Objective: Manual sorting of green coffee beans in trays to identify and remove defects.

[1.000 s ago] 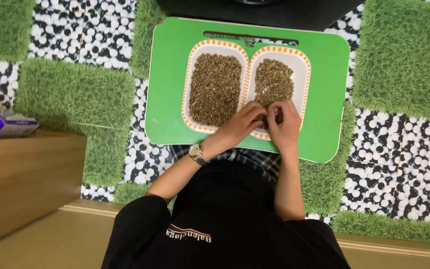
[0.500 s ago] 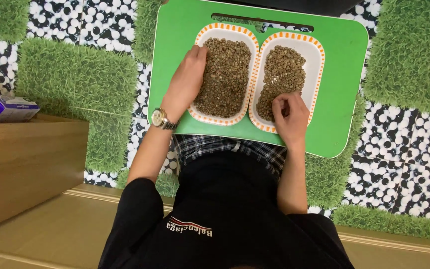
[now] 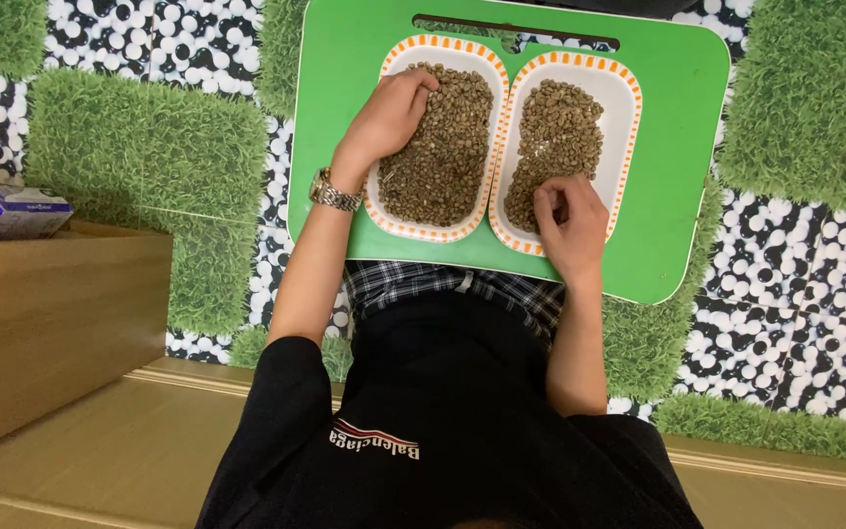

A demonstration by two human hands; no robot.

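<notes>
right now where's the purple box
In the head view the purple box sits at the far left edge, on top of the wooden ledge, beside the grass mat.

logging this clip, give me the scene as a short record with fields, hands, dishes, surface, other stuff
left hand: left hand on the beans in the left dish, fingers curled at its far end
right hand: right hand on the near end of the right dish, fingers bent into the beans
dishes: two white dishes with orange-dotted rims, side by side, touching
fill: left dish fuller; right dish shows bare white
surface: green tray with a handle slot
wrist: watch on the left
other: purple box on a wooden ledge
</notes>
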